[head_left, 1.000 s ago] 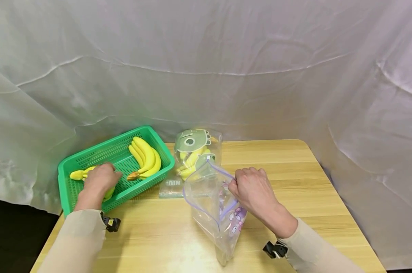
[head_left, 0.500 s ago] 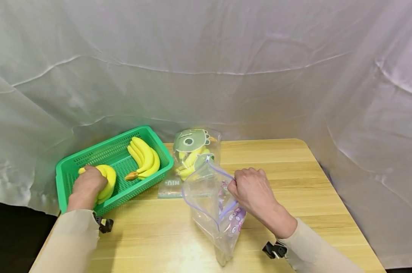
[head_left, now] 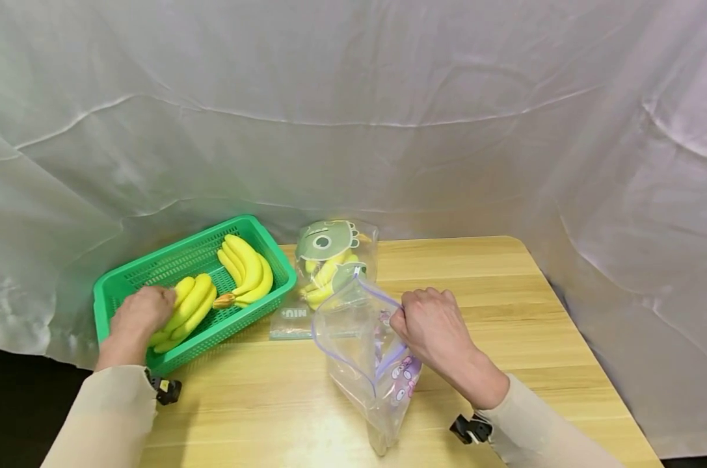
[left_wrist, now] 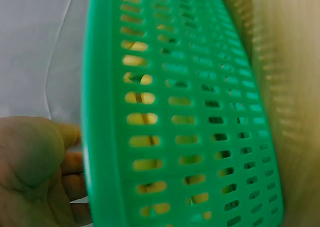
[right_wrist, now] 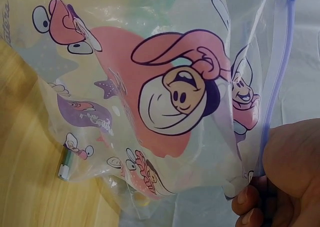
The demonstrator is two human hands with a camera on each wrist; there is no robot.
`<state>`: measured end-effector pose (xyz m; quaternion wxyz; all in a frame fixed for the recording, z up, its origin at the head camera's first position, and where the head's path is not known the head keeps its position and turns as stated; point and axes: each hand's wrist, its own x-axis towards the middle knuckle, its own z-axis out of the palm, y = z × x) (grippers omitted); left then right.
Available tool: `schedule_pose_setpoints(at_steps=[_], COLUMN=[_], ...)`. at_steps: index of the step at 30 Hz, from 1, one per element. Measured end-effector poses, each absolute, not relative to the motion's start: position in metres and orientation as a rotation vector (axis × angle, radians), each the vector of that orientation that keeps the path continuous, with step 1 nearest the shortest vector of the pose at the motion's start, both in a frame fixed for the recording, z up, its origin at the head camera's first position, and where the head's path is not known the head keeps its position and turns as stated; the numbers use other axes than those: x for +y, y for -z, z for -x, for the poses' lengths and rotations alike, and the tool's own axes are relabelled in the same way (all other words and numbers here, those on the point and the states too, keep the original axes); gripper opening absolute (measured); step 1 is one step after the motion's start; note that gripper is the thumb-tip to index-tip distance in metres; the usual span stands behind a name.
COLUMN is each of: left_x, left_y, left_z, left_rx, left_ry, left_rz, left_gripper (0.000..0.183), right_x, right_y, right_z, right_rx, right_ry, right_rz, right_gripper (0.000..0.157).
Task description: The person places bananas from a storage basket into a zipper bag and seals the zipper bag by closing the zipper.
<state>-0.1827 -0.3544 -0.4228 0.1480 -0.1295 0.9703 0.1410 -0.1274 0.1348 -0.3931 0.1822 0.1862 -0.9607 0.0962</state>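
In the head view my left hand (head_left: 139, 315) is inside the green basket (head_left: 195, 354), gripping one end of a yellow banana bunch (head_left: 190, 309). The gripped end is hidden under the hand. A second bunch (head_left: 248, 270) lies at the basket's right end. In the left wrist view the basket wall (left_wrist: 105, 137) covers the fingertips of the left hand (left_wrist: 30, 172). My right hand (head_left: 441, 331) pinches the purple-lined rim of a clear zip bag (head_left: 353, 370); its mouth gapes toward the left. Pink cartoon prints (right_wrist: 165, 92) show on the bag in the right wrist view.
Behind the held bag, a clear bag with a green cartoon print (head_left: 324, 244) lies flat with bananas inside. The wooden table (head_left: 476, 273) extends to the right. Grey cloth (head_left: 353, 117) hangs behind and at both sides.
My left hand has moved left in the basket, and the banana bunch at it has turned, its fruit now pointing up and right. The right hand and its bag stay put.
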Motion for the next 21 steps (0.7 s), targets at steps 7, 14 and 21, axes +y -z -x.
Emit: schedule_pose_setpoints(at_steps=[7,14,21], left_x=[-0.334,-0.33,-0.332], left_y=[0.425,0.428,0.426], left_z=[0.187,0.197,0.203], left_rx=[2.766,2.78,2.701], left_ry=[-0.303,-0.266,-0.254], left_rz=[0.401,0.354,0.365], left_gripper=[0.12,0.108,0.105], right_x=[0.132,0.13,0.13], right_y=[0.392,0.39,0.389], right_z=[0.127,0.124,0.123], right_rx=[-2.723,-2.719,-2.719], right_ry=[-0.267,-0.267,-0.253], right_rz=[-0.534,-0.537,-0.535], right_gripper=[0.027,0.027,0.027])
